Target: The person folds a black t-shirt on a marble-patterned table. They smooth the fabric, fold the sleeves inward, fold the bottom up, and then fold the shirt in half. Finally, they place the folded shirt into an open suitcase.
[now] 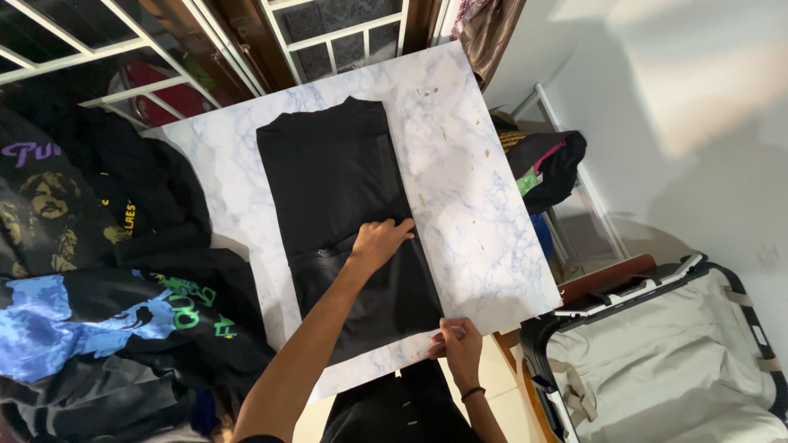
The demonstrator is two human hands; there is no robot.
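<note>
In the head view, a black garment (pixel 341 213) is laid flat along the middle of the marble-patterned tabletop (pixel 476 205), folded into a long narrow rectangle with its collar end at the far edge and its near end hanging over the front edge of the tabletop. The left hand (pixel 379 242) is pressed flat, fingers together, on the middle of the garment near its right fold. The right hand (pixel 458 344) is closed at the front right edge of the tabletop, and a bit of the dark cloth appears to be pinched there, though the grip is partly hidden.

The garment is judged to be soft, light and limp: it will sag wherever it is unsupported and slide a little on the smooth tabletop. It is best taken at the hem corners or along a folded edge, with one palm kept on it as an anchor. It is plain and matt, with a faint seam or zip line across the middle.

Left of the tabletop, a heap of dark printed shirts (pixel 90 271) is piled. Right of the tabletop, an open suitcase (pixel 657 361) with a pale lining is seen on the floor.
</note>
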